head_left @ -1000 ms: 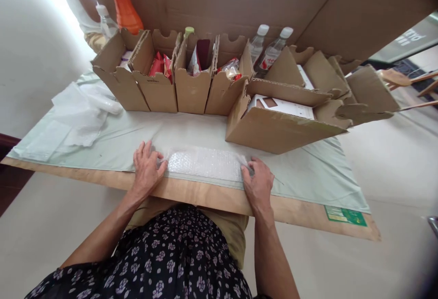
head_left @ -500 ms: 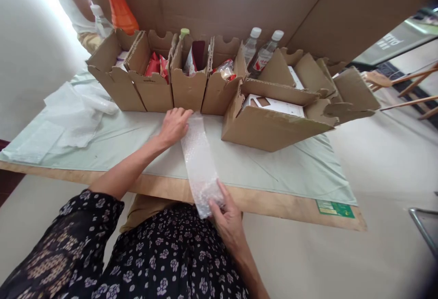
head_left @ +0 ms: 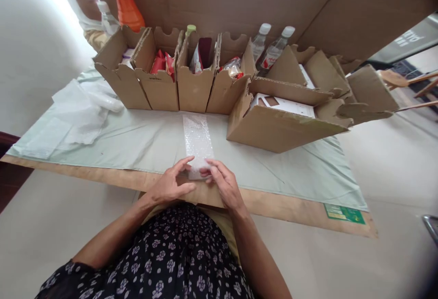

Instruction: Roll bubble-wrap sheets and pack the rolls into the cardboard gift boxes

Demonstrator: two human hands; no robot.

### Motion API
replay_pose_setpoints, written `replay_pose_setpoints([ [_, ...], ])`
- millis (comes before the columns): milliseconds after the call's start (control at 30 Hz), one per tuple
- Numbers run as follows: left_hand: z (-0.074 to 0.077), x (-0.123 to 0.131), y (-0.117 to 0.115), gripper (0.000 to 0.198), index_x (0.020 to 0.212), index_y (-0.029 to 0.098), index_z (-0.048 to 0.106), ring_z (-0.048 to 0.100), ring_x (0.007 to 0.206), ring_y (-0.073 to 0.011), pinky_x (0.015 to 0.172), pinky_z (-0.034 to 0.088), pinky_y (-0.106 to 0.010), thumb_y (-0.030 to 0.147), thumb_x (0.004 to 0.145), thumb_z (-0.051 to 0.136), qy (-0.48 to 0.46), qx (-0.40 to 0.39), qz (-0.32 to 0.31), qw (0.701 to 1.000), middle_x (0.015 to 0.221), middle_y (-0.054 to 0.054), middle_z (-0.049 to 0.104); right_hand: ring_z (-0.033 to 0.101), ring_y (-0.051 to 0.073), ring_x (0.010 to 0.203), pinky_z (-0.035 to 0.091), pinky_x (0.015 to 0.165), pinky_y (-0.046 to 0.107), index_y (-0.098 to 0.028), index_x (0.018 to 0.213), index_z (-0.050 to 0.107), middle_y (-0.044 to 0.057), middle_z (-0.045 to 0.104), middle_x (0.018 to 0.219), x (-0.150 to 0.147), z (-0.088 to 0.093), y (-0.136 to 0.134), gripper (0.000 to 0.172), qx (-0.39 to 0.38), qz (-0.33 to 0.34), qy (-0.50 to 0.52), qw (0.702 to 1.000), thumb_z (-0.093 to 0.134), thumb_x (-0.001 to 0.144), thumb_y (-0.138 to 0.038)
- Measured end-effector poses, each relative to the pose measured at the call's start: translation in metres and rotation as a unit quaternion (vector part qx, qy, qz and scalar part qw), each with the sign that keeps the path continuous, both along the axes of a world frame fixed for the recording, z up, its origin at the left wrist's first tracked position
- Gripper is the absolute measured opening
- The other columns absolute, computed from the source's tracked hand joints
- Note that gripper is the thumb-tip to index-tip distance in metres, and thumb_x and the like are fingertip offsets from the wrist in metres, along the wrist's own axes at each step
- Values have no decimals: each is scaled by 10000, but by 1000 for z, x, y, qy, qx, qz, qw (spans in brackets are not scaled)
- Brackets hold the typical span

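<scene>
A strip of clear bubble wrap (head_left: 196,139) lies lengthwise on the pale green cloth (head_left: 137,141), running from the cardboard boxes toward me. My left hand (head_left: 171,184) and my right hand (head_left: 222,185) meet at its near end by the table's front edge. Fingertips of both hands pinch that end, with the fingers bent and close together. The far end of the strip lies flat and free, just short of the row of boxes.
A row of open cardboard boxes (head_left: 160,78) with packets stands at the back. A larger box (head_left: 277,123) holds a white carton. Bottles (head_left: 273,50) and an orange bottle (head_left: 126,5) stand behind. Crumpled white plastic (head_left: 82,112) lies at left. Another person stands at the far left.
The bubble wrap was turned from crosswise along the table edge to lengthwise. My left hand came back from the far end, and both hands now meet at the near end.
</scene>
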State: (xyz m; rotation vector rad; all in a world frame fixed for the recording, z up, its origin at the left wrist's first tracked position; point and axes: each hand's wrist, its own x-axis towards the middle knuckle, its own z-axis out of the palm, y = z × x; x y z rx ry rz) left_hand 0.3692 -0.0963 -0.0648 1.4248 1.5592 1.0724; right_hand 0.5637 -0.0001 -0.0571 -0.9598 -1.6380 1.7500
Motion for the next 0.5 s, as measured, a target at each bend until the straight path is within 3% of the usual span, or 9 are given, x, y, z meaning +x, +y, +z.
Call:
replay_pose_setpoints([
  [67, -8, 7, 9, 555, 1427, 169, 546, 702, 923, -217, 894, 564, -372, 334, 904, 627, 49, 3, 93, 994, 1001, -72, 737, 732, 207, 864, 580, 683, 312, -201, 1483, 506, 92, 766, 1029, -14, -7, 9, 634, -21, -6, 8, 1000, 542, 976, -581],
  [167, -18, 12, 18, 473, 1383, 169, 576, 671, 804, -184, 829, 554, -333, 236, 915, 562, 114, 24, 143, 983, 851, -24, 708, 724, 191, 837, 586, 715, 328, -217, 1580, 352, 83, 763, 1049, -13, -15, 10, 706, 22, -53, -7, 998, 565, 982, -527],
  [267, -25, 11, 19, 537, 1417, 179, 545, 660, 807, -193, 833, 548, -344, 189, 881, 582, 184, 28, 149, 971, 836, -12, 704, 714, 200, 939, 581, 849, 369, -242, 1398, 579, 74, 763, 1072, 4, -18, 8, 439, 161, -102, -52, 980, 589, 990, -405],
  [333, -27, 10, 19, 578, 1447, 176, 515, 658, 806, -201, 829, 548, -352, 183, 874, 593, 218, 15, 144, 965, 839, -14, 706, 694, 218, 1038, 558, 929, 398, -250, 1218, 693, 76, 760, 1118, 14, -20, 6, 262, 281, -91, -90, 951, 594, 985, -315],
  [433, -28, 9, 22, 634, 1496, 171, 463, 657, 793, -206, 836, 548, -359, 192, 879, 611, 257, -8, 133, 957, 828, -10, 699, 637, 252, 1190, 510, 1010, 441, -249, 1169, 716, 83, 737, 1229, 17, -26, 5, 252, 428, -37, -138, 893, 581, 961, -205],
  [500, -27, 7, 25, 655, 1514, 172, 441, 655, 784, -204, 838, 546, -357, 195, 883, 619, 270, -17, 123, 955, 821, -5, 696, 603, 270, 1246, 492, 1015, 453, -237, 1199, 701, 91, 715, 1287, 15, -31, 3, 301, 479, -9, -173, 861, 574, 936, -162],
])
